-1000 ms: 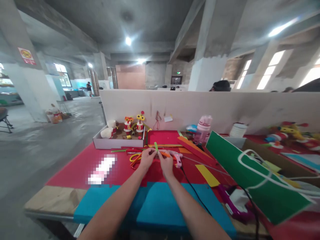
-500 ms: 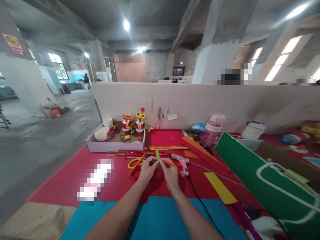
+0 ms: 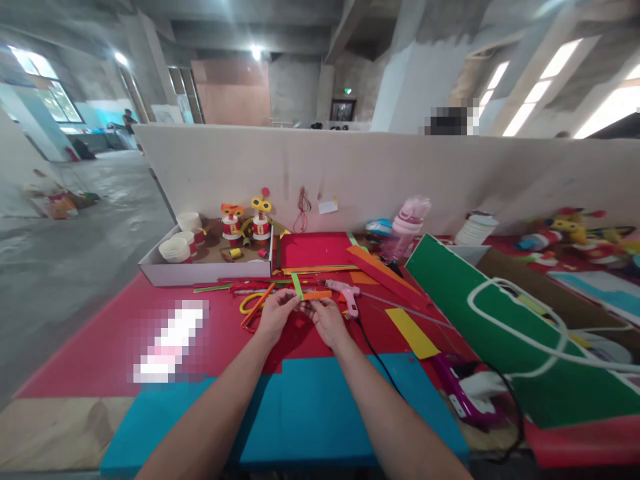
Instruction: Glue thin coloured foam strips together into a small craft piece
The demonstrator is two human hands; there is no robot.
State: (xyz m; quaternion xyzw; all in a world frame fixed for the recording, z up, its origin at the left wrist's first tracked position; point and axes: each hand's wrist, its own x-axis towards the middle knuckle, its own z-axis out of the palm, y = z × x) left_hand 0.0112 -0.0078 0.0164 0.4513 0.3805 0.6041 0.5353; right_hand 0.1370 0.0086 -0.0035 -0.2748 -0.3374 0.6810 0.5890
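Hands first: left hand [image 3: 274, 315] and right hand [image 3: 326, 319] meet over the red mat [image 3: 115, 333], fingers closed in a pinch on crossed paper strips, a green strip [image 3: 297, 286] standing up from the left fingertips and an orange strip [image 3: 317, 295] lying across toward the right ones.

Taking the pink glue gun [image 3: 346, 295] as the mark and sweeping from far left: a blurred white-and-pink patch lies on the mat well left of it. Behind that, the white cardboard tray [image 3: 200, 272] holds paper cups and two small red-and-yellow paper figures [image 3: 247, 223]. Closer in, just left of the glue gun, yellow-handled scissors [image 3: 249, 304] and loose red and green strips lie right beside the left hand's knuckles, crowding that side.

Glue gun itself sits just beyond the right hand, nearly touching the fingertips, its black cord [image 3: 373, 350] running back alongside the right forearm across the blue mat [image 3: 300, 413].

Right of the gun: a yellow paper strip [image 3: 413, 333], a pink water bottle [image 3: 404, 228] farther back against the partition, then the big green sheet [image 3: 495, 333] with a white cord looped over it.

Both forearms reach straight forward from the bottom edge, wrists low, palms turned inward toward each other.
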